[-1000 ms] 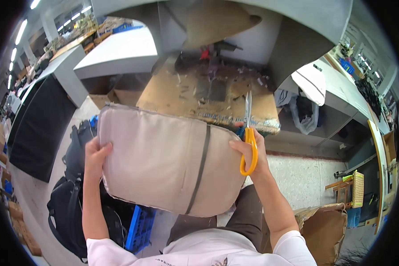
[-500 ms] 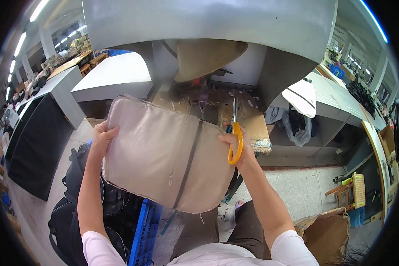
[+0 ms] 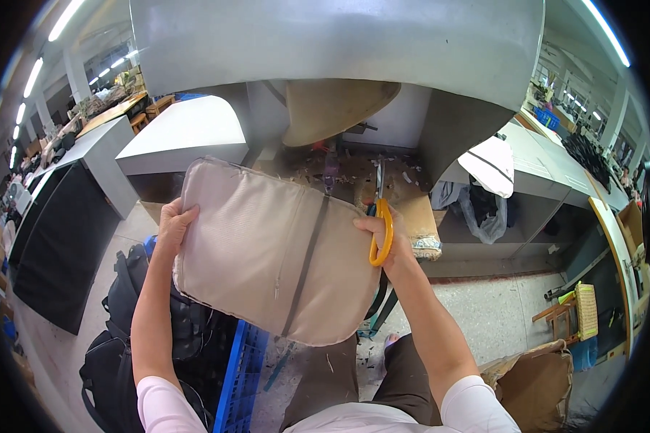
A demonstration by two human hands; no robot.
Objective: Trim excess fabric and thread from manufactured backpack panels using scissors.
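A person's two hands hold a beige panel in the air above the lap, tilted down toward the right, with a dark strip running across its face. The left hand pinches the panel's left edge, thumb on the face and fingers mostly hidden behind. The right hand pinches the right edge between thumb and fingers while also carrying orange-handled scissors, blades pointing up; whether a finger passes through the loops cannot be told. Beyond the panel, under a gray bench, scraps litter a low board, its right front corner just past the scissors. Black bags and a blue crate sit below at left; a carton and a stool stand at right.
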